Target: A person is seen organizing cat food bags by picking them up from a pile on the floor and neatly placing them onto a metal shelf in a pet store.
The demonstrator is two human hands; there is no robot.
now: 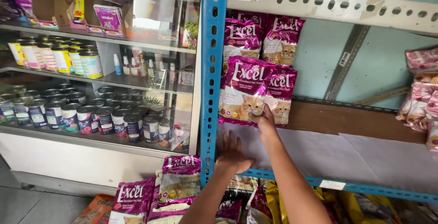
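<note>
Right hand (265, 122) reaches up, fingers pinching the glossy magenta foil pet-food pouch (244, 91); left hand (232, 153) lies spread on the paper-lined shelf (365, 158).

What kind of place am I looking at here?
Most likely a pet supply shop. Magenta pet food bags with cat pictures stand on a blue metal shelf, rows of cans fill a glass display case, and more bags lie on the floor.

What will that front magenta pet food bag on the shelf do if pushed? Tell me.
The front magenta bag looks like soft glossy film, so it would probably flex and slide. It stands tall on a narrow base, steadied by the right hand, so it may tip.
</note>
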